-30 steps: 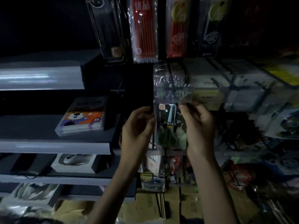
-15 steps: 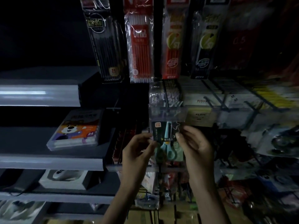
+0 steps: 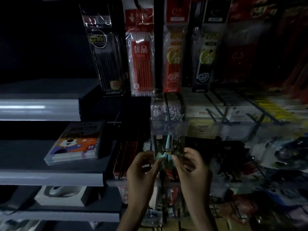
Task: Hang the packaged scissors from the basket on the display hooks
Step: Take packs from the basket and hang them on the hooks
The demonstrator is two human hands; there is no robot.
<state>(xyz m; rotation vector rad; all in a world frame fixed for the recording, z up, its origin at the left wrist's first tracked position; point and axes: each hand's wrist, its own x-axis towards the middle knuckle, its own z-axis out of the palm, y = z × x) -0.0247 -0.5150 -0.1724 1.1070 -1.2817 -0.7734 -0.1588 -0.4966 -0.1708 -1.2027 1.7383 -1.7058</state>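
Standing upright between both hands, the scissors pack (image 3: 167, 145) sits just under a clear strip (image 3: 170, 127); whether a hook carries it cannot be told. The left hand (image 3: 141, 170) pinches its lower left edge, the right hand (image 3: 194, 167) its lower right, thumb on the front. Pen packs (image 3: 141, 52) hang above; a marker box (image 3: 75, 145) lies on the shelf (image 3: 50, 177) to the left.

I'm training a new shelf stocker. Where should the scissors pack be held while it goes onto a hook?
Probably by its lower side edges, from below and in front, as the left hand and right hand pinch the scissors pack now. It is flat and upright, and its top sits by the clear strip, so that end should stay free.
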